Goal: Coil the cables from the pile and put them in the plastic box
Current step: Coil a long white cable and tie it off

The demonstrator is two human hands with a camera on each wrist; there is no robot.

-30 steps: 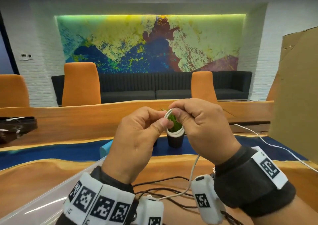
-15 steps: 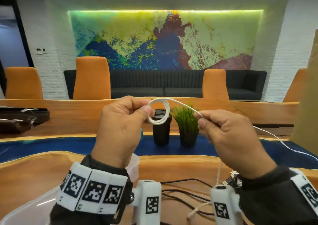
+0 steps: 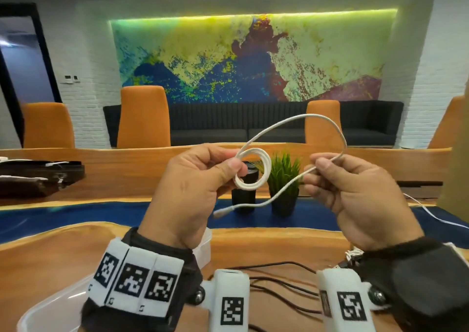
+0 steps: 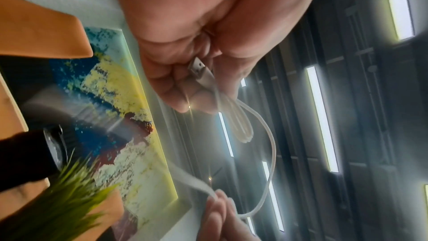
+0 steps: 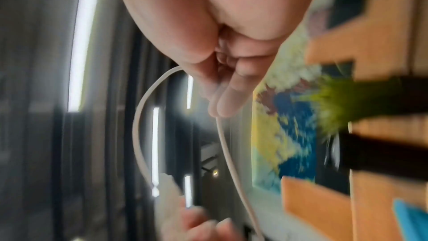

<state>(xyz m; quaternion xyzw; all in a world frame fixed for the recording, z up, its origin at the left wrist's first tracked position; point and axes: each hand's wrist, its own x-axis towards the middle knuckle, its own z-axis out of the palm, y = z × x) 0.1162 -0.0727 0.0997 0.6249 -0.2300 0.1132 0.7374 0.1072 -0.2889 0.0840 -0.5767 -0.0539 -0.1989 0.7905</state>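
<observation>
Fingers of the left hand point(image 3: 187, 192) pinched the white cable point(image 3: 327, 126) coil above the plastic box point(image 3: 50, 314) rim; the right hand point(image 3: 355, 199) pinched its loose run, well apart.

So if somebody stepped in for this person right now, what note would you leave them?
Left hand: pinches the small finished loops of the white cable, USB plug tucked in the grip.
Right hand: pinches the same cable further along; a big loose loop arcs between the hands, and the free end dangles.
Done: a few turns.
Left: wind in the rest, drop it in the plastic box, then coil the black cables on the table.
</observation>
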